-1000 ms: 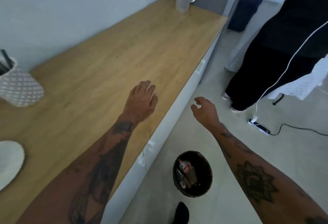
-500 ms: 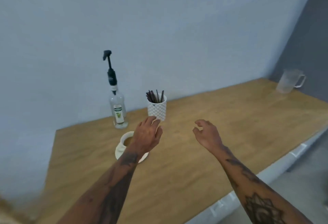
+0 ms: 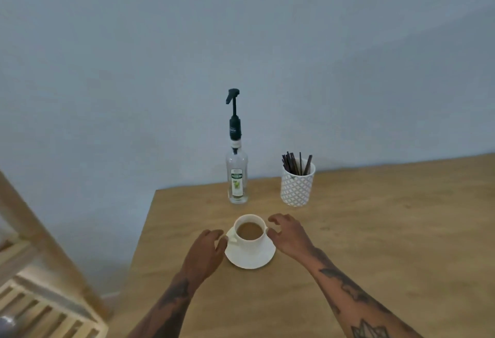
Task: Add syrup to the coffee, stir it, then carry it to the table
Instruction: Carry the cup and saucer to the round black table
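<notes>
A home or café coffee corner is suggested: a wooden counter against a plain wall, a pump syrup bottle at 12 o'clock, stir sticks in a holder at 1 o'clock, and a slatted wooden rack at 8 o'clock.

one cup, one saucer, one syrup bottle, two hands

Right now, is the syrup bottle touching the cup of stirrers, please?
Apart. The head view shows the syrup bottle and the cup of stirrers standing side by side with bare countertop between them.
</notes>
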